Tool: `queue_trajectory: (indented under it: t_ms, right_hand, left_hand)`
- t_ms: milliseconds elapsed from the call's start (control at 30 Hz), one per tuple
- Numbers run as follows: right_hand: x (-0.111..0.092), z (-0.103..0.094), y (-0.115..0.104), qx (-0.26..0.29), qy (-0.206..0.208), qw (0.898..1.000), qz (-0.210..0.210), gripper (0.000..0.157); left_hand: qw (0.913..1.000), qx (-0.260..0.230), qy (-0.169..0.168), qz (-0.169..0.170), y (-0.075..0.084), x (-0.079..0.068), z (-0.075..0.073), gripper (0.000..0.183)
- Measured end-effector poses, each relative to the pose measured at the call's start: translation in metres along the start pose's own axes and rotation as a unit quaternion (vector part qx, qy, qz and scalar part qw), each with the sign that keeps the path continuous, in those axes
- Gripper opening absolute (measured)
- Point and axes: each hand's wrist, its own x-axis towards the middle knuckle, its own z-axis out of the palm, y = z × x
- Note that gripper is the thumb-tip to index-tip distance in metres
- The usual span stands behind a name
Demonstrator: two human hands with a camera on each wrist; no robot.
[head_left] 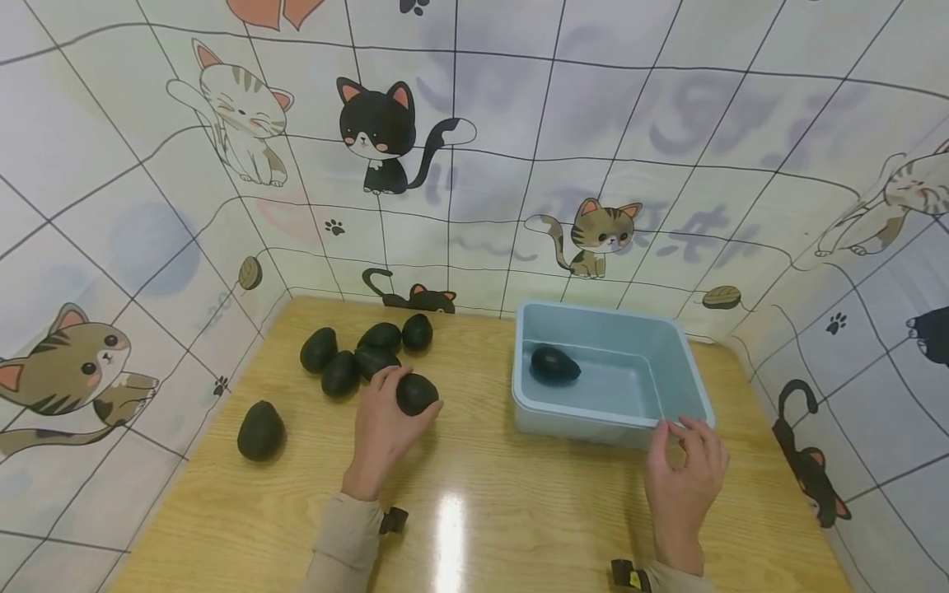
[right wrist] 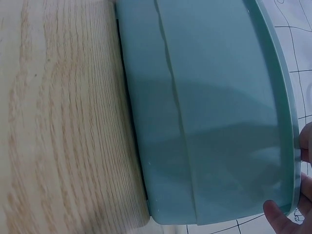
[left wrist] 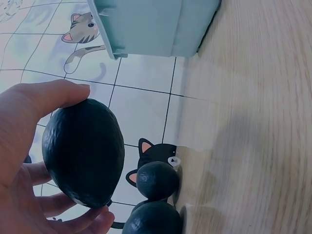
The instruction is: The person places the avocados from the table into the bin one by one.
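Observation:
In my left hand is a dark avocado, lifted beside a cluster of other avocados. The left wrist view shows the thumb on one side of this avocado and the fingers curled around the other. At the front right corner of a light blue plastic bin, my right hand pinches the rim. Up close in the right wrist view, the thumb lies against the bin's outer wall, with fingers across the rim. A single avocado lies inside the bin, toward its left end.
Several avocados lie close together at the back left of the wooden table. Another avocado sits apart, nearer the left edge. A wall covering with cartoon cats rises behind the table and at both sides.

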Motion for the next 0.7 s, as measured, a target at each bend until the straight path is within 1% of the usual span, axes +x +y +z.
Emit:
queue_trajectory:
  t_ms: [133,367,700]
  right_hand:
    - [0.000,0.000,0.000,0.002,-0.001,1.000,-0.004,0.008]
    - [0.001,-0.001,-0.003,-0.003,-0.004,1.000,0.004,0.008]
    - [0.001,0.000,-0.002,-0.004,0.002,1.000,-0.001,0.009]
  left_hand:
    - [1.0000,0.000,0.001,-0.001,0.004,-0.002,-0.002,0.074]
    - [0.9999,-0.002,0.013,0.011,0.011,-0.003,-0.005,0.072]
    - [0.9995,-0.007,0.020,0.023,0.021,-0.004,-0.010,0.072]
